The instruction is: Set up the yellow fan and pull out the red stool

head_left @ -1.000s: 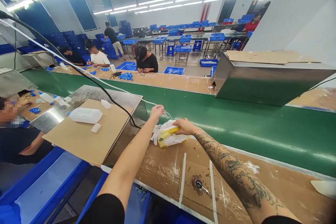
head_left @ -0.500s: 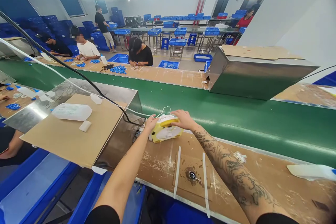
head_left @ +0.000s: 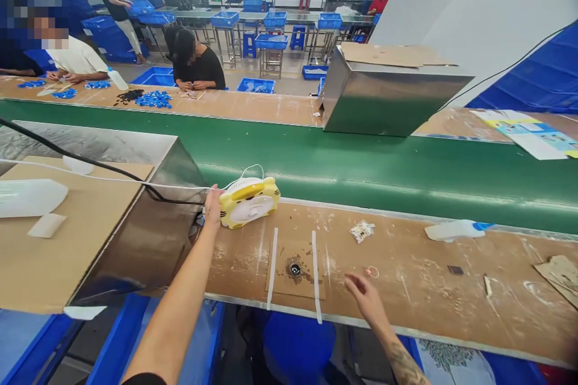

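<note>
- Head view looked down on a long cardboard-covered desk [head_left: 433,289] with a green conveyor belt [head_left: 361,171] running along its far edge.
- Left hand [head_left: 212,207] reached out to the far left part of the desk, fingers curled against the left side of a small yellow and white fan [head_left: 249,201]; whether it gripped the fan or only touched it could not be told.
- Fan shaped like a cartoon animal stood tilted on the desk, just beside the belt's near edge, with a thin white cable [head_left: 112,180] running from it off to the left.
- Right hand [head_left: 363,292] hovered low over the near middle of the desk, fingers loosely spread, holding nothing.
- Just beyond its fingertips lay a small ring-like piece [head_left: 371,271], close but apart from them.
- Two white strips [head_left: 271,267] lay on the desk between the hands, flanking a dark screw hole [head_left: 295,269] in a cardboard patch.
- A small clear bag [head_left: 362,230] lay right of the fan, and a white bottle with a blue cap [head_left: 456,230] lay farther right near the belt.
- At left, a steel box [head_left: 149,240] carried a cardboard sheet [head_left: 58,246] and a black cable [head_left: 90,162].
- Across the belt, a steel housing [head_left: 388,99] stood, and a person in black [head_left: 196,63] sat at the far desk beside blue parts [head_left: 153,99].
</note>
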Motion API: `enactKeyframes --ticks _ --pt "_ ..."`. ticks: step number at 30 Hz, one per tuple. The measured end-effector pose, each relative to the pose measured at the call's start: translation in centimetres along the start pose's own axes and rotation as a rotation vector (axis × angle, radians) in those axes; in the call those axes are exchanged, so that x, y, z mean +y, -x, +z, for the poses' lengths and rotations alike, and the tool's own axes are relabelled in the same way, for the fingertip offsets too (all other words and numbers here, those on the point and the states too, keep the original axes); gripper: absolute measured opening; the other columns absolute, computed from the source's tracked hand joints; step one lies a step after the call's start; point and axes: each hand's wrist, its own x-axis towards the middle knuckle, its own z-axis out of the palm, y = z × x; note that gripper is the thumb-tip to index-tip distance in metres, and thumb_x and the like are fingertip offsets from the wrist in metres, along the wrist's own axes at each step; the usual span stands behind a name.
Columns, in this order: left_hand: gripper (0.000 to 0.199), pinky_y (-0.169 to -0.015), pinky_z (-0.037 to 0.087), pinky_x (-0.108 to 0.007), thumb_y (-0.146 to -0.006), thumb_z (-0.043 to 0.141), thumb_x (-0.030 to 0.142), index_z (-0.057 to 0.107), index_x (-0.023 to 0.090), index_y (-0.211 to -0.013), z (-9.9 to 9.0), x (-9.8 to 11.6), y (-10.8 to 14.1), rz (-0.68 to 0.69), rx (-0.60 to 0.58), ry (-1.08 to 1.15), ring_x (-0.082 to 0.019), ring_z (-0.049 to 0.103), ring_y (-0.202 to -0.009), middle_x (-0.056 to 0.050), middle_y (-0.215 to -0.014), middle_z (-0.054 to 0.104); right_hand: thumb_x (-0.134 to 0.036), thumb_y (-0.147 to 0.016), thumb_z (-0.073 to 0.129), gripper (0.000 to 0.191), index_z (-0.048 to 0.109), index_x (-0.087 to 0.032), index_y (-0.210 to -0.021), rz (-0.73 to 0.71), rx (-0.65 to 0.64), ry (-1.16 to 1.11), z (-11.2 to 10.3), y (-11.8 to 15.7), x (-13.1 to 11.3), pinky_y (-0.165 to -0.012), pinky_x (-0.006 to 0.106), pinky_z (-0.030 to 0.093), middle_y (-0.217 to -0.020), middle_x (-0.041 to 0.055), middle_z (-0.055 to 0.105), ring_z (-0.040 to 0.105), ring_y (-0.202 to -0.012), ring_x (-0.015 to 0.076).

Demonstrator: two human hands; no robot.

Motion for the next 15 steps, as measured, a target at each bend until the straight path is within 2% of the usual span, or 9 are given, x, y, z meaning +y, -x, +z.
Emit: enactKeyframes --ticks 3,5,8,11,13,15 --pt "0.068 -0.067 0.044 -0.020 -0.079 0.064 0.063 0.056 0.020 -0.130 -0.6 0.0 0.7 -0.006 0.084 -0.077 -0.015 0.060 -0.087 -0.006 -0.109 0.065 -0.064 -0.077 0.060 0.044 0.073 -0.023 -0.085 -0.022 -0.197 0.027 -1.2 2.2 3.1 -0.061 0.041 0.051 -0.068 0.0045 0.066 0.061 -0.063 0.0268" --pt "0.063 -0.066 0.041 -0.019 -0.081 0.061 0.062 0.057 0.023 -0.129 -1.3 -0.1 1.9 -0.022 0.129 -0.158 -0.016 0.060 -0.094 -0.006 -0.114 0.065 -0.062 -0.081 0.057 0.040 0.073 -0.025 -0.082 -0.086 -0.254 0.092 -2.7 2.2 3.7 -0.060 0.039 0.049 -0.067 0.0032 0.065 0.059 -0.062 0.0256" --pt "0.055 -0.072 0.040 -0.019 -0.083 0.060 0.057 0.057 0.026 -0.129 -2.0 -0.9 5.0 -0.052 0.233 -0.245 -0.015 0.058 -0.099 -0.002 -0.111 0.065 -0.063 -0.083 0.054 0.043 0.072 -0.024 -0.083 -0.109 -0.142 0.114 -6.2 0.8 3.9 -0.063 0.037 0.047 -0.068 0.0030 0.064 0.058 -0.063 0.0241" --pt "0.053 -0.082 0.045 -0.025 -0.077 0.064 0.055 0.061 0.023 -0.119 -2.1 -3.1 9.5 -0.020 0.326 -0.303 -0.016 0.059 -0.101 -0.003 -0.107 0.065 -0.064 -0.078 0.053 0.051 0.070 -0.018 -0.090 -0.002 0.054 0.074 -9.4 -0.8 5.6 -0.066 0.038 0.049 -0.069 0.0048 0.064 0.058 -0.065 0.0237" --pt "0.050 -0.093 0.047 -0.033 -0.073 0.066 0.054 0.063 0.019 -0.108 -1.8 -5.7 12.9 0.047 0.299 -0.442 -0.021 0.060 -0.103 -0.005 -0.106 0.066 -0.063 -0.076 0.053 0.054 0.067 -0.015 -0.098 0.071 0.169 0.069 -10.7 -1.5 7.8 -0.069 0.039 0.050 -0.072 0.0060 0.065 0.060 -0.068 0.0242" --pt "0.045 -0.099 0.047 -0.041 -0.072 0.067 0.053 0.064 0.019 -0.101 -1.6 -8.8 16.0 0.061 0.184 -0.650 -0.026 0.062 -0.102 -0.008 -0.104 0.067 -0.061 -0.075 0.056 0.060 0.062 -0.014 -0.110 0.111 0.252 0.051 -11.0 -1.9 10.0 -0.071 0.039 0.051 -0.078 0.0067 0.065 0.061 -0.071 0.0240"
